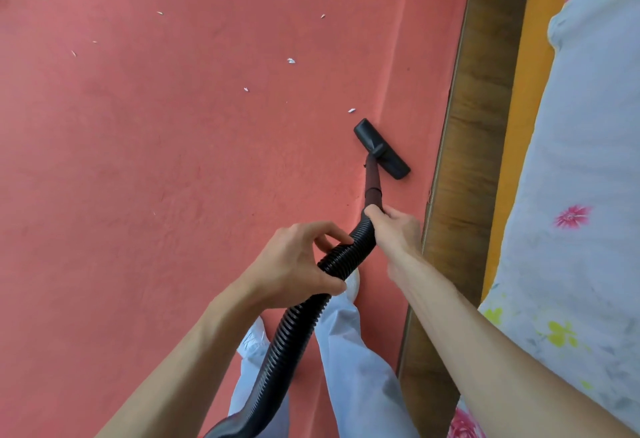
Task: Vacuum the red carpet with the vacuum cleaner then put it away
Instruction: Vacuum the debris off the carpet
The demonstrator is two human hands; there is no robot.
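I see white scraps (291,60) scattered over the red carpet (138,167) in the upper left and centre. Lower centre, the left hand (298,261) curls round the black ribbed hose (287,333), the right hand (394,229) grips its top, with the nozzle (381,148) flat on the carpet above. A wooden strip (474,125) and floral bedsheet (588,125) run down the right.

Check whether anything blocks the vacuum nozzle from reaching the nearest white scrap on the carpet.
Nothing visible does. The nozzle sits on the red carpet, and the nearest white scrap lies just beyond its far end with only bare carpet between.
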